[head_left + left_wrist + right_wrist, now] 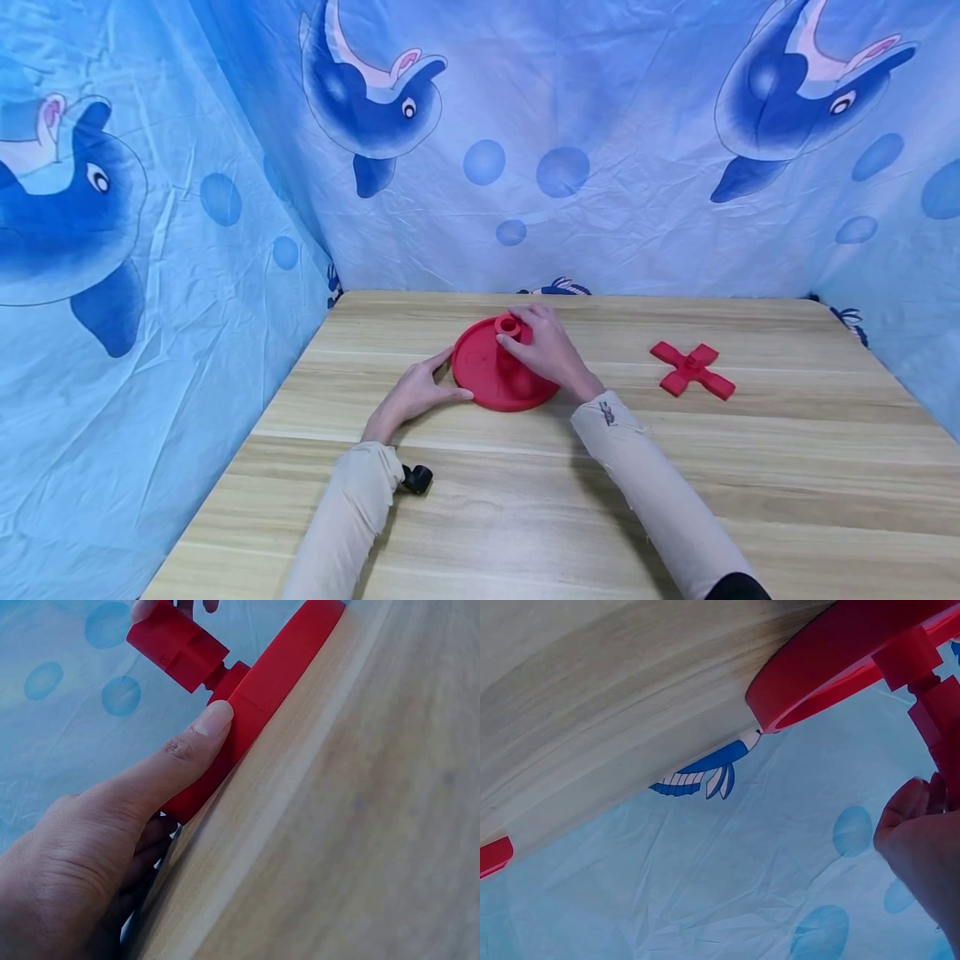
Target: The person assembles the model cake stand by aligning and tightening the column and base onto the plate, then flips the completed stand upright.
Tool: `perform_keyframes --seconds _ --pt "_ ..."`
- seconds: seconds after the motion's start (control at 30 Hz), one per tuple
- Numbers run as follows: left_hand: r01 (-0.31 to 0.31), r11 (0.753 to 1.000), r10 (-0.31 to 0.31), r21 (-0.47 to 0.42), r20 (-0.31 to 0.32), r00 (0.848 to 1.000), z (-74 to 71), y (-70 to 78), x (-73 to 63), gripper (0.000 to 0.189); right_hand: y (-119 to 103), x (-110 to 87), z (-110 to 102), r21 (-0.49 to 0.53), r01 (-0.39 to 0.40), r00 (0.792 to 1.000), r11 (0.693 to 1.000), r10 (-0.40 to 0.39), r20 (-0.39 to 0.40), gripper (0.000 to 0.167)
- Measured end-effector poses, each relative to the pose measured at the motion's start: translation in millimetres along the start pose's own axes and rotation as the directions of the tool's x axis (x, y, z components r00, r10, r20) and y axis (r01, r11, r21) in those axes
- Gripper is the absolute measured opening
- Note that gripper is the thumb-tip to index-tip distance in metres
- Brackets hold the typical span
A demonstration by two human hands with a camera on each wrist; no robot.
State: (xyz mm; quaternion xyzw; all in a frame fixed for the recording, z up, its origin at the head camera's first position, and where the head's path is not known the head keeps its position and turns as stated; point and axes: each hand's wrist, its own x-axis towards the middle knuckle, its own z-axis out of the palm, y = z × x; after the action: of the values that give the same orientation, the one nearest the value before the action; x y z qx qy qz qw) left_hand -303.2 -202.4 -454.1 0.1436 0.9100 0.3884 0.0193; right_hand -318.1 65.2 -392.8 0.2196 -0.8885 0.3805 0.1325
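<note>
A round red base (pixel 474 367) with a raised rim lies flat on the wooden table. My left hand (pixel 414 393) grips its left edge; in the left wrist view the thumb presses the outside of the rim (pixel 274 671), and the other fingers are mostly hidden. Over the middle of the base stands a red hollow post (pixel 176 646), upright, its round opening facing up. Near its top, my right hand (pixel 551 346) holds the post between thumb and fingers. A narrow neck (pixel 924 684) shows between the post and the short red stub (pixel 907 658) on the base.
To the right on the table lies a red cross-shaped piece (pixel 692 369) with four flat arms and a small centre knob. A black wrist device (pixel 417 478) sits by the left sleeve. Blue dolphin-print cloth (pixel 480 217) hangs behind and beside the table (pixel 787 467).
</note>
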Motion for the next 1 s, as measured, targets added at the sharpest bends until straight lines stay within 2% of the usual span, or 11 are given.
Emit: perform_keyframes --seconds 0.13,0.33,0.6,0.87,1.0 --pt "-0.001 1.0 0.001 -0.007 0.004 1.0 0.3 -0.3 0.1 0.107 2.0 -1.0 0.0 0.009 0.022 1.0 1.0 -0.022 0.002 0.056" --pt "0.001 1.0 -0.001 0.0 0.01 1.0 0.5 0.0 0.8 0.108 2.4 0.0 1.4 -0.01 0.001 1.0 1.0 -0.001 -0.017 0.057" --pt "0.017 1.0 -0.017 -0.006 0.001 1.0 -0.2 -0.4 -0.8 0.106 0.4 1.7 1.3 -0.014 0.055 0.998 0.998 -0.055 0.014 0.054" --pt "0.009 1.0 -0.009 0.002 0.001 1.0 -0.8 1.2 0.1 0.105 -1.6 4.2 2.9 -0.006 -0.037 0.999 0.999 0.037 -0.024 0.06" --pt "0.013 1.0 -0.013 0.01 -0.001 1.0 -0.8 1.1 0.6 0.105 -1.7 5.0 2.3 -0.039 -0.051 0.998 0.998 0.05 -0.041 0.054"
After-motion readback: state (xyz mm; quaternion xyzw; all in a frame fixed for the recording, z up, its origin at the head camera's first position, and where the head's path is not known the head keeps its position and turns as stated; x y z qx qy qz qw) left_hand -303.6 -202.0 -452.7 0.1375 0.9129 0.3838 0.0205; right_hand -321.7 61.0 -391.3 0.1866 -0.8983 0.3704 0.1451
